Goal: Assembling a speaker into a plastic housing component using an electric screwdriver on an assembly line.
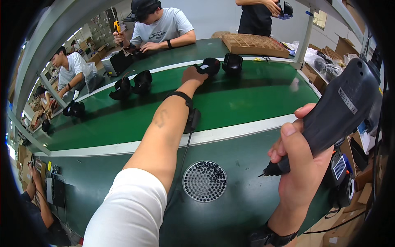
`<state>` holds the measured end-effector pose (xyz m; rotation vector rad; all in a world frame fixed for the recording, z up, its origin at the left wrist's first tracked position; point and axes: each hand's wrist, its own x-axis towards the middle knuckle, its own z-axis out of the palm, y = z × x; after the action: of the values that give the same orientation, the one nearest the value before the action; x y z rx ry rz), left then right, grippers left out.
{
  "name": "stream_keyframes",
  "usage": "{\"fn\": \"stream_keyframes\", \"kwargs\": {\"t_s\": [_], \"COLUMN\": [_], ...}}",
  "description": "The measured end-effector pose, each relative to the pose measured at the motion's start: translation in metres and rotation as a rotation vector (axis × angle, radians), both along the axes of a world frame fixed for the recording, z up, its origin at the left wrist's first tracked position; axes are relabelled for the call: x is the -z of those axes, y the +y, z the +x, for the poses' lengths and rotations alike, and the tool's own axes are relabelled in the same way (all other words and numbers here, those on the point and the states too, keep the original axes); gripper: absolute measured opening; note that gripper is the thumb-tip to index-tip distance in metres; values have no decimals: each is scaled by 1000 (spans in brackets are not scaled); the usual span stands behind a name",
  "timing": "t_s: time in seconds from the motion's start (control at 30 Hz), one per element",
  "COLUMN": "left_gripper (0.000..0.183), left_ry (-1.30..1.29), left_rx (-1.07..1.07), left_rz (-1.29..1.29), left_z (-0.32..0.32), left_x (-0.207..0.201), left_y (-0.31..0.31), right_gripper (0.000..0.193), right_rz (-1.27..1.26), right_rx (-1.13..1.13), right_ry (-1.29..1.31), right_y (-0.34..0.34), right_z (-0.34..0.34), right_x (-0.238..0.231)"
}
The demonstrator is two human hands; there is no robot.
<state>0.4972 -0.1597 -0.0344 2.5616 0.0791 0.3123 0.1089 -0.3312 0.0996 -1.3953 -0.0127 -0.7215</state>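
Presently, the right hand (pixel 302 152) is wrapped around a dark power screwdriver (pixel 339 109), its thin bit (pixel 261 175) pointing left. Farther ahead, the left hand (pixel 194 77) touches a black, rounded housing (pixel 211 65); whether the fingers pinch it, I cannot tell. Left of the screwdriver grip, a round dish (pixel 193 186) carries small dark pieces (pixel 216 175), denser toward its right.

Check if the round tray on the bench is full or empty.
Partly full: the round tray holds small dark pieces crowding its right side, while many spots toward its left look pale and vacant.
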Motion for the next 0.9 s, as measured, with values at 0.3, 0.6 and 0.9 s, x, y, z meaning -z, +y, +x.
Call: {"fn": "stream_keyframes", "kwargs": {"t_s": [0.3, 0.6, 0.9], "left_gripper": [57, 41, 45], "left_ry": [-232, -272, -134], "left_rx": [218, 499, 456], "left_rz": [-57, -59, -139], "left_z": [-126, -381, -508], "left_x": [-19, -45, -25], "left_y": [100, 202, 212], "right_gripper": [33, 37, 22], "right_rz": [13, -790, -1136], "right_rx": [-40, 738, -387], "right_ry": [46, -331, -163], "right_y": [8, 20, 152], "right_z": [-4, -14, -74], "right_x": [5, 16, 55]}}
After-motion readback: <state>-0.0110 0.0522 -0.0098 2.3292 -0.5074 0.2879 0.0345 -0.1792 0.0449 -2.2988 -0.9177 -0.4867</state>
